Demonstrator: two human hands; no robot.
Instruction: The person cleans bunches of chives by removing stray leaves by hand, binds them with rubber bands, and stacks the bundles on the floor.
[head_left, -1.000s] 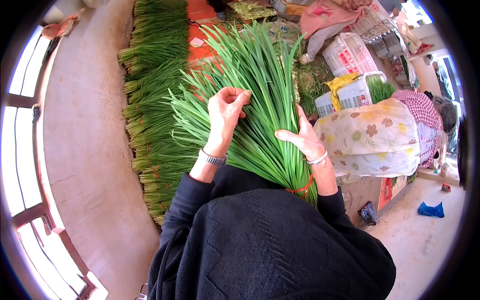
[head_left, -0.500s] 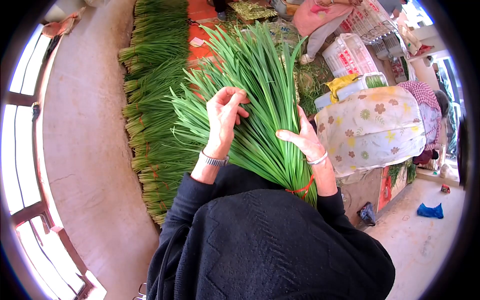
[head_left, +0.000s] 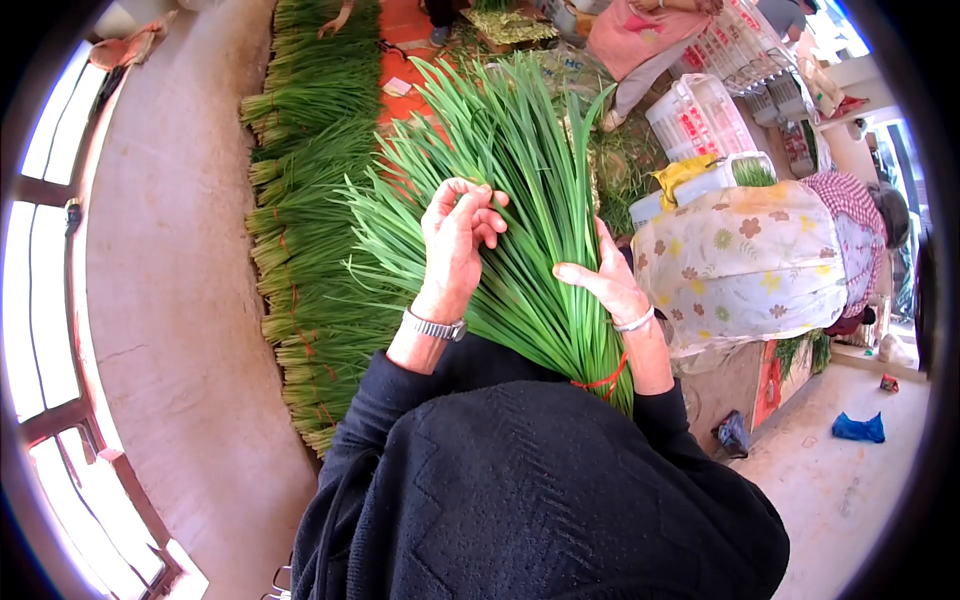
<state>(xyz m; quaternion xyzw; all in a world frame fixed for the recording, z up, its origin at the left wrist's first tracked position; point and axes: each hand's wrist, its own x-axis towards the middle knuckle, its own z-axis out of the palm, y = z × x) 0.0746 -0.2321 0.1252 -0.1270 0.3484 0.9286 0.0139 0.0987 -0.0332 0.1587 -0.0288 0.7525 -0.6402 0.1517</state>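
A large bunch of garlic chives (head_left: pixel 535 220) leans against my lap, its leaves fanned out away from me. A red tie (head_left: pixel 603 382) binds it near the stem end. My right hand (head_left: pixel 612 283) grips the bunch along its right side, thumb lying across the leaves and the other fingers hidden behind. Over the left part of the leaves, my left hand (head_left: pixel 458 240) is closed in a pinch with thumb and forefinger together. A thin leaf seems to be at its fingertips, though I cannot make it out surely.
Tied chive bundles (head_left: pixel 325 250) lie in a long row on the left, beside a pale wall ledge (head_left: pixel 180 300). White plastic crates (head_left: pixel 705 120) stand at the upper right. A co-worker in a flowered apron (head_left: pixel 745 265) bends over at the right. A blue bag (head_left: pixel 858 427) lies on the floor.
My left hand has moved slightly right over the leaves and its fingers have curled a little more. Another person's hand has come in over the bundles at the top left.
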